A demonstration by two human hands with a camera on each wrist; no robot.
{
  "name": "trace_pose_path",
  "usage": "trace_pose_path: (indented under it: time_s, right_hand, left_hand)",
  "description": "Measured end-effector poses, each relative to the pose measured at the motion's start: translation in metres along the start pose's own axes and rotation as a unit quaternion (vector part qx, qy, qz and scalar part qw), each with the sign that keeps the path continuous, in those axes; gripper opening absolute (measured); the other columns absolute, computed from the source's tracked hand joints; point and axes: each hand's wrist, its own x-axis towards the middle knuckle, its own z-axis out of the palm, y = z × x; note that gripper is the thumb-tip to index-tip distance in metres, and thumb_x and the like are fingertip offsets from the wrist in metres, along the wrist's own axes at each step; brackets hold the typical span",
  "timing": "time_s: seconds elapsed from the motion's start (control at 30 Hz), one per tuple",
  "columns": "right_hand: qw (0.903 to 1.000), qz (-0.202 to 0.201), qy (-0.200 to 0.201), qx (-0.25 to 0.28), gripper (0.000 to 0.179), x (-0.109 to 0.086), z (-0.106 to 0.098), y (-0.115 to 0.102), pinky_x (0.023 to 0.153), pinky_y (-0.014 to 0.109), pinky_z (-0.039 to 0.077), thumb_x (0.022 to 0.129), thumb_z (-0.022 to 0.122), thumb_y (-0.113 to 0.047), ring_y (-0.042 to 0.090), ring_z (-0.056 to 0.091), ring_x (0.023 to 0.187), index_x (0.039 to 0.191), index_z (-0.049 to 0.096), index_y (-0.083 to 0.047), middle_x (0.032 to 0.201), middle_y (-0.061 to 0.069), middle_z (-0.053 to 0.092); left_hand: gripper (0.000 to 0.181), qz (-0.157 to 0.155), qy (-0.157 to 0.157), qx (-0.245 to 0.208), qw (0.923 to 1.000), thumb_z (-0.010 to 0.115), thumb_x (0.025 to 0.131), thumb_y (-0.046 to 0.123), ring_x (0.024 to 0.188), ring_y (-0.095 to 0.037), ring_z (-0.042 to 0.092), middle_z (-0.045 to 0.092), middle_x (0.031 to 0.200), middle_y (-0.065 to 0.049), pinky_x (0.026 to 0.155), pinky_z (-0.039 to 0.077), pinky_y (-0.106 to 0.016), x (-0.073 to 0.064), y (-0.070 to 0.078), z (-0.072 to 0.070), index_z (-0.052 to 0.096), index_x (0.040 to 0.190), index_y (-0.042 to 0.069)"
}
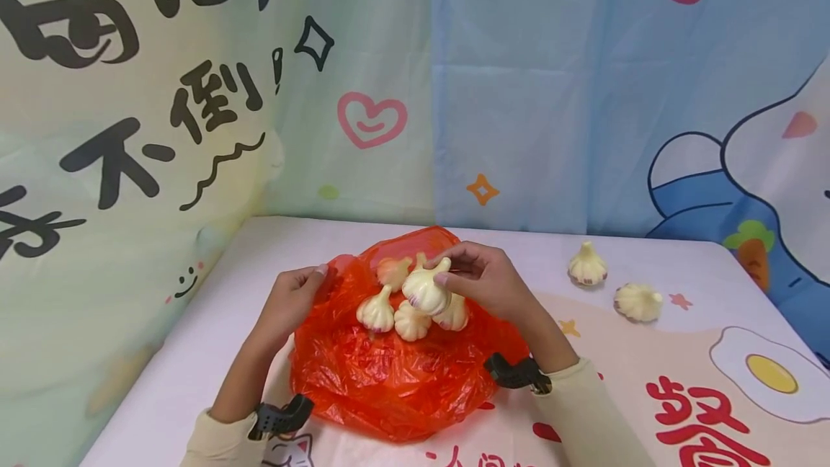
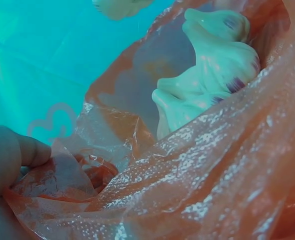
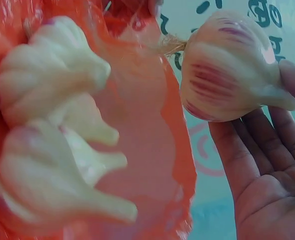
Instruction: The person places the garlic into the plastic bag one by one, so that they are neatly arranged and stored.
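Note:
A red plastic bag (image 1: 389, 388) lies spread on the table with its mouth facing up. Its left rim is pinched between the thumb and fingers of my left hand (image 1: 293, 300). My right hand (image 1: 489, 281) grips a garlic bulb (image 3: 227, 70) by its stem, over the bag's opening; purple streaks and a tuft of roots show on it. Below it, several other garlic bulbs (image 1: 376, 312) sit together in the bag, partly covered by the held one in the head view. The left wrist view shows some bulbs (image 2: 222, 65) behind the crinkled plastic.
Two loose garlic bulbs, one upright (image 1: 587, 265) and one on its side (image 1: 638, 303), lie on the table to the right of the bag. A printed cloth (image 1: 681, 352) covers the table. Behind it hangs a patterned curtain (image 1: 519, 128).

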Motion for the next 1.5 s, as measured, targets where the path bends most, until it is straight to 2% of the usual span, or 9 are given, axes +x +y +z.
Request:
trace_pose_path:
  time_s: [0.13, 0.37, 0.57, 0.87, 1.0, 1.13, 1.27, 1.5]
  right_hand:
    - [1.0000, 0.000, -0.006, 0.005, 0.018, 0.002, 0.014, 0.003, 0.083, 0.035, 0.055, 0.089, 0.070, -0.002, 0.026, 0.065, 0.100, 0.106, 0.066, 0.002, 0.106, 0.013, 0.067]
    - [0.9990, 0.039, -0.019, -0.010, 0.020, 0.004, 0.034, 0.011, 0.083, 0.035, 0.055, 0.088, 0.073, -0.009, 0.025, 0.065, 0.098, 0.107, 0.067, -0.003, 0.107, 0.009, 0.068]
    - [0.9986, 0.034, -0.034, 0.024, 0.020, 0.005, 0.039, 0.018, 0.083, 0.037, 0.056, 0.089, 0.070, -0.004, 0.026, 0.066, 0.098, 0.108, 0.065, 0.000, 0.107, 0.011, 0.069]
    - [0.9979, 0.029, -0.049, 0.032, 0.020, 0.005, 0.047, 0.018, 0.083, 0.036, 0.055, 0.089, 0.068, 0.000, 0.027, 0.066, 0.100, 0.109, 0.065, 0.004, 0.110, 0.015, 0.067]
    - [0.9963, 0.053, -0.063, 0.025, 0.021, 0.004, 0.050, 0.026, 0.083, 0.035, 0.055, 0.090, 0.069, -0.003, 0.024, 0.066, 0.100, 0.111, 0.066, 0.000, 0.110, 0.010, 0.068]
    - [0.9942, 0.072, -0.078, 0.017, 0.022, 0.003, 0.056, 0.031, 0.081, 0.033, 0.056, 0.090, 0.067, -0.001, 0.027, 0.065, 0.100, 0.112, 0.065, 0.002, 0.109, 0.012, 0.067]
    - [0.9945, 0.061, -0.085, 0.007, 0.021, 0.003, 0.062, 0.031, 0.081, 0.034, 0.056, 0.089, 0.067, 0.002, 0.030, 0.065, 0.099, 0.110, 0.065, 0.003, 0.107, 0.014, 0.067]
    - [0.9956, 0.041, -0.084, -0.003, 0.022, 0.002, 0.072, 0.027, 0.083, 0.031, 0.055, 0.088, 0.072, -0.007, 0.019, 0.067, 0.099, 0.109, 0.069, -0.005, 0.105, 0.006, 0.069]
  left_hand:
    - [0.045, -0.004, -0.001, 0.003, 1.0000, 0.044, 0.104, 0.039, 0.087, -0.029, 0.064, 0.069, 0.096, -0.014, 0.077, 0.057, -0.036, 0.001, 0.000, 0.000, 0.070, 0.103, 0.002]
    - [0.044, -0.016, 0.004, 0.014, 0.9998, 0.044, 0.103, 0.039, 0.091, -0.027, 0.065, 0.069, 0.099, -0.012, 0.081, 0.056, -0.036, 0.000, 0.000, 0.001, 0.070, 0.103, 0.003]
    - [0.045, -0.017, 0.000, 0.007, 0.9998, 0.044, 0.103, 0.040, 0.089, -0.029, 0.064, 0.069, 0.098, -0.013, 0.078, 0.057, -0.036, 0.000, 0.000, 0.003, 0.069, 0.102, 0.002]
    - [0.044, -0.015, -0.002, 0.012, 0.9998, 0.044, 0.104, 0.038, 0.091, -0.029, 0.065, 0.069, 0.097, -0.013, 0.080, 0.056, -0.036, -0.001, 0.003, 0.003, 0.069, 0.101, 0.002]
    - [0.044, -0.009, -0.001, 0.012, 0.9999, 0.044, 0.104, 0.038, 0.091, -0.028, 0.065, 0.069, 0.099, -0.013, 0.080, 0.056, -0.036, -0.001, 0.003, 0.003, 0.070, 0.104, 0.002]
    - [0.044, 0.001, -0.003, 0.013, 0.9999, 0.045, 0.103, 0.038, 0.096, -0.028, 0.066, 0.070, 0.104, -0.012, 0.082, 0.056, -0.038, 0.001, 0.002, 0.005, 0.070, 0.111, 0.003]
    - [0.044, 0.006, -0.001, 0.023, 0.9997, 0.044, 0.104, 0.037, 0.096, -0.028, 0.066, 0.069, 0.104, -0.013, 0.084, 0.055, -0.040, 0.001, 0.002, 0.006, 0.070, 0.112, 0.002]
    - [0.043, 0.004, 0.009, 0.029, 0.9995, 0.044, 0.104, 0.034, 0.091, -0.027, 0.065, 0.069, 0.099, -0.014, 0.085, 0.055, -0.039, 0.000, 0.003, 0.004, 0.070, 0.104, 0.000]
